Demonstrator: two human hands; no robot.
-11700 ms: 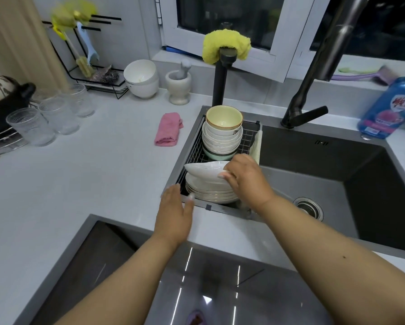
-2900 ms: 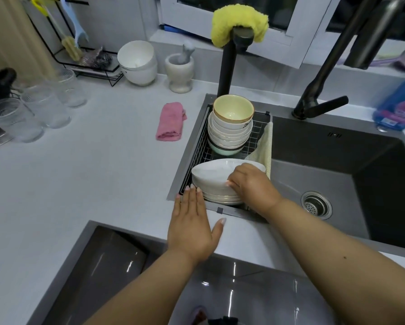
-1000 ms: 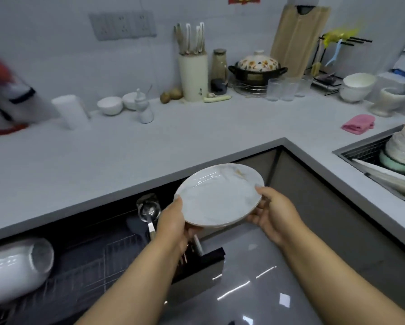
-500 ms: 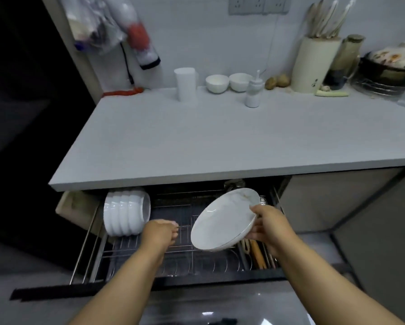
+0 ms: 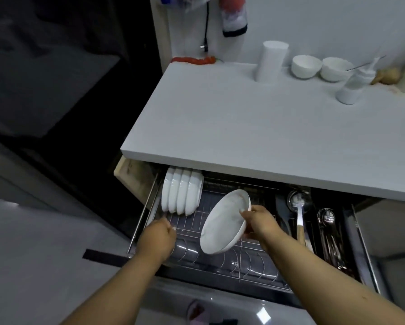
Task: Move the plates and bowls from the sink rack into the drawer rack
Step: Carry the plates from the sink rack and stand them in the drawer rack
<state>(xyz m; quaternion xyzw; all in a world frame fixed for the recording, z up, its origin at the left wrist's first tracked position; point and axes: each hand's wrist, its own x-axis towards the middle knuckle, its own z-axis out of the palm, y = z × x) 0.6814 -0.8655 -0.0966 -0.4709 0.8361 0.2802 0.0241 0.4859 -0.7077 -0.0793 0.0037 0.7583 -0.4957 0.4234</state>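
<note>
Head view: the right hand [image 5: 257,221] pinches a tilted plate [image 5: 225,222] over the drawer rack [image 5: 250,261]; the left hand [image 5: 157,240], fingers curled, seems empty. Next: slotting it upright between wires.

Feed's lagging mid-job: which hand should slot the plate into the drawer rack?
Right. The right hand already grips the plate, tilted over the rack. The left hand holds nothing, beside the rack's left edge.

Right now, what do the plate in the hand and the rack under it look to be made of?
The plate, held by the right hand, looks like glazed ceramic: white, glossy, faintly marbled. The drawer rack looks like polished metal wire, probably steel: thin, shiny, curved dividers that catch the light.
</note>
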